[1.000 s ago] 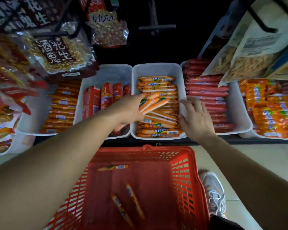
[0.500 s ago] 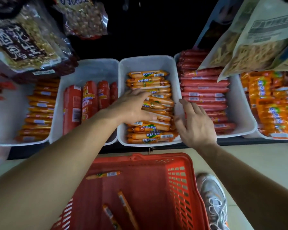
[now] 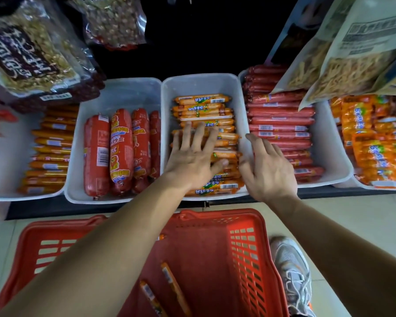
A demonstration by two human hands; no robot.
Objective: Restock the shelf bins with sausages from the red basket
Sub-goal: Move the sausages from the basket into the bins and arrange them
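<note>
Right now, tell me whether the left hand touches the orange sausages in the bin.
Touching. The head view shows the left hand pressed flat, fingers spread, on the orange sausages.

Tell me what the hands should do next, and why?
Probably lift the left hand off the thin orange sausages in the middle white plastic bin and reach into the red plastic basket: its fingers lie flat, holding nothing, and loose orange sausages wait there.
</note>
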